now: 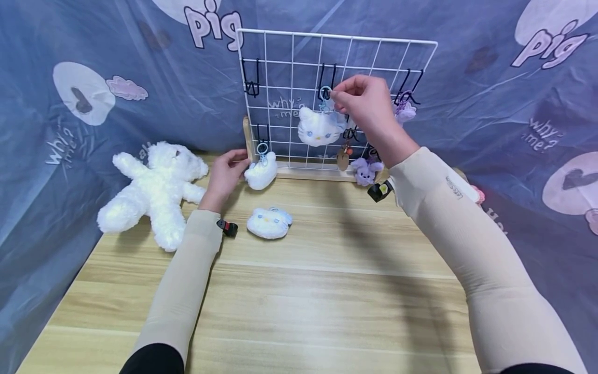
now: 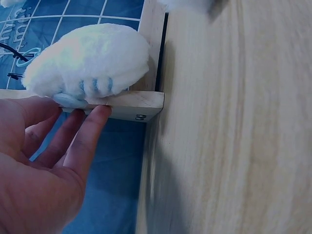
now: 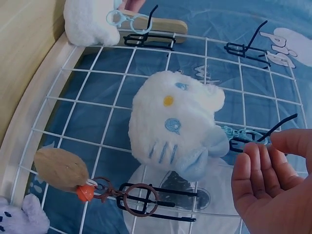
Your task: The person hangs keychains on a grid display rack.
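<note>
A white cat-face plush keychain (image 1: 319, 127) hangs at the middle hook of the white wire grid (image 1: 306, 67). My right hand (image 1: 366, 101) pinches its light blue ring (image 3: 258, 138) with thumb and fingertips, right at the black hook (image 3: 280, 126). My left hand (image 1: 227, 174) is at the grid's lower left, its fingertips touching the wooden upright (image 2: 131, 99) beside another white plush keychain (image 2: 92, 58). That plush hangs by a blue ring and has its blue bow (image 2: 70, 101) near the thumb. A further cat-face keychain (image 1: 269, 223) lies face up on the table.
A white fluffy toy (image 1: 156, 192) lies on the table (image 1: 289, 301) at the left. On the grid's right hang a brown charm (image 1: 343, 158) with an orange bead and a lilac plush (image 1: 366, 171). A hook (image 1: 251, 85) at upper left holds nothing.
</note>
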